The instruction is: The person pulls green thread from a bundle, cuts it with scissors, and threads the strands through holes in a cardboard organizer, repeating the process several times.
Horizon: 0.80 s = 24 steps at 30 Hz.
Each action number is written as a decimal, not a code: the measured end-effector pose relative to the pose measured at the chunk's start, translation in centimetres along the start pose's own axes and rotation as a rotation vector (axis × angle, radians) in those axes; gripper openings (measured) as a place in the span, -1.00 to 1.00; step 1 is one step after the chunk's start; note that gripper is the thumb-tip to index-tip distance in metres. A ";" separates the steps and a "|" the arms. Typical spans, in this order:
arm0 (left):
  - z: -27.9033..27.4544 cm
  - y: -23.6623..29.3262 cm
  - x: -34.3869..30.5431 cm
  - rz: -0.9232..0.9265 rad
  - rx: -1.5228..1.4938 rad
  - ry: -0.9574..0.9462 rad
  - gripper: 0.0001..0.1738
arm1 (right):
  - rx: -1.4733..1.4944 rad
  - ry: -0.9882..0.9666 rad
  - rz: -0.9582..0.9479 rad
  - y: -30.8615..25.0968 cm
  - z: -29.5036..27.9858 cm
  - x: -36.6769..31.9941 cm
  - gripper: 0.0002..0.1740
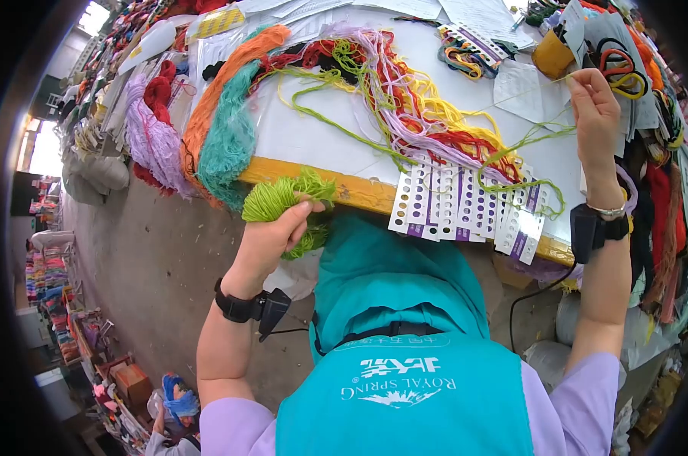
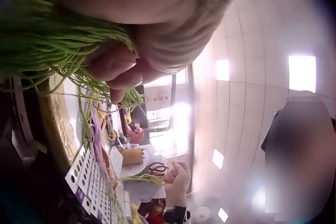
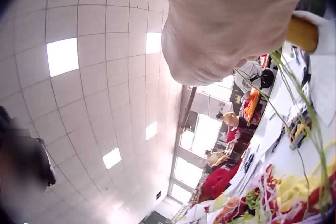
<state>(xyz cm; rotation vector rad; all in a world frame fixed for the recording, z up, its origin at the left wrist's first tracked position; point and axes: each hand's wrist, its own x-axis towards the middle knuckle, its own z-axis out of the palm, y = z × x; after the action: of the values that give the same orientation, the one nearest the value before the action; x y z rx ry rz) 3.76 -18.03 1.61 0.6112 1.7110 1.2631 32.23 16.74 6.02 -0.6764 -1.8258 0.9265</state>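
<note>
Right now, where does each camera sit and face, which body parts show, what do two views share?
Head: above, facing forward and down; left hand, right hand, forearms, vest.
Left wrist: strapped there, facing green yarn and ceiling; both hands, blurred head.
Right wrist: likewise, facing windows and ceiling; right hand, blurred head.
Head and left wrist share perforated cards.

Wears a teal apron (image 1: pixel 465 372), printed in white at the chest with large characters (image 1: pixel 399 368), the words "ROYAL SPRING" with a registered mark, and a rayed emblem (image 1: pixel 399 398). Shows a dark strip (image 1: pixel 404 328) across the waist, with folded teal cloth (image 1: pixel 404 281) beyond. Includes short, plain lilac sleeves, left (image 1: pixel 234 427) and right (image 1: pixel 587 403). Bears on each wrist a black strap, left (image 1: pixel 234 306) and right (image 1: pixel 617 228), with an angular black housing and thin dark cable. Adds a slim, shiny bracelet (image 1: pixel 608 213) at right.
</note>
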 end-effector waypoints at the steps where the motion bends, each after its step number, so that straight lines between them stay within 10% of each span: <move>1: 0.1 0.1 0.0 -0.004 0.041 0.010 -0.79 | -0.027 0.020 -0.019 0.5 -0.4 0.3 -0.93; 7: -1.7 2.5 -0.7 0.008 -0.160 0.149 -0.79 | -0.110 -0.048 0.056 0.6 0.0 -0.2 -0.91; 18: -6.4 8.6 -3.4 0.218 -0.413 -0.237 -0.64 | -0.246 -0.358 0.214 2.7 2.7 -0.6 -0.77; 24: -3.7 9.4 -2.9 0.143 -0.475 -0.167 -0.66 | -0.219 -0.318 0.035 0.8 5.9 -1.2 -0.72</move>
<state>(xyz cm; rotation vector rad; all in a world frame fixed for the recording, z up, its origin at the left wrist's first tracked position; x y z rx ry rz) 0.81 -18.78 11.72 0.5399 1.1876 1.6035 27.30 14.48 3.20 -0.7284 -2.2274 0.9037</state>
